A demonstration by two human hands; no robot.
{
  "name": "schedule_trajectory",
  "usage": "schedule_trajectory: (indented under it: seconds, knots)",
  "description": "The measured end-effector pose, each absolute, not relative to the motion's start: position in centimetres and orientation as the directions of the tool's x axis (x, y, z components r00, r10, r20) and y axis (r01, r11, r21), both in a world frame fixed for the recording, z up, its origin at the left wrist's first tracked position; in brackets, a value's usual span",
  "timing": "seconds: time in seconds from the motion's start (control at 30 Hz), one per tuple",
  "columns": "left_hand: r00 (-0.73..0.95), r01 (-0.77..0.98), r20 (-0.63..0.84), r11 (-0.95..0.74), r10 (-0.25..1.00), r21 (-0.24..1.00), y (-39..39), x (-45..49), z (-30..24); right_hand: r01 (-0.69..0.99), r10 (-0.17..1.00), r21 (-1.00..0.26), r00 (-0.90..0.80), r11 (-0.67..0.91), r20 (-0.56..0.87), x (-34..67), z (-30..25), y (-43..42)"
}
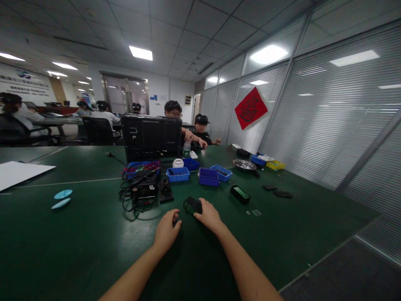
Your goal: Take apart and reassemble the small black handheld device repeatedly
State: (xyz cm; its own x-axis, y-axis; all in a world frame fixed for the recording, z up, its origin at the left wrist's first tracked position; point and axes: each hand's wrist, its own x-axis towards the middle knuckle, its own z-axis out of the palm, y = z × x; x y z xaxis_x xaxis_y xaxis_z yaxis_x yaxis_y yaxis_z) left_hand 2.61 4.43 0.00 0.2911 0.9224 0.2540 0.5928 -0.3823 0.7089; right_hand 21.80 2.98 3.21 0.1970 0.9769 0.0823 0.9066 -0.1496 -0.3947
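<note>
My right hand (210,215) grips a small black box (191,205) by its right end, and green shows on the side facing me. Just left of it, my left hand (166,232) is apart from the box, its fingers loosely curved and the thumb separate. A dark patch between that thumb and the fingers is too small to make out. To the right lies a similar black case (240,194) with a green circuit board showing. Near it are a small white ring (248,212) and a clear flat piece (257,212).
Tangled black cables and a black device (144,190) lie left of centre. Behind are blue trays (178,174), a metal bowl (244,165), a bottle (186,149) and a monitor (152,136). Flat black pieces (282,194) lie right, light-blue pieces (63,194) left. People sit beyond.
</note>
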Motion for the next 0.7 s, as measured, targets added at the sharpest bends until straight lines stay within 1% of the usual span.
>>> schedule_trajectory:
  seconds: [0.23,0.43,0.5,0.57,0.7]
  knots:
    - [0.294,0.587,0.262,-0.39,0.919,0.709,4.3,2.6,0.3,0.911,0.981,-0.391,0.175,-0.128,0.086,21.7,3.3,2.8]
    - [0.298,0.595,0.244,-0.379,0.923,0.709,4.2,2.6,0.5,0.916,0.967,-0.369,0.22,-0.159,0.129,21.5,3.7,2.9]
    - [0.301,0.591,0.247,-0.383,0.921,0.71,4.2,2.6,0.5,0.927,0.955,-0.333,0.242,-0.175,0.17,21.4,3.8,2.8]
    - [0.306,0.587,0.249,-0.388,0.919,0.711,4.2,2.6,0.4,0.948,0.94,-0.267,0.241,-0.175,0.242,21.0,3.9,2.6]
    - [0.306,0.578,0.267,-0.401,0.914,0.711,4.2,2.6,0.2,0.988,0.906,-0.103,0.151,-0.119,0.395,19.0,3.7,2.1]
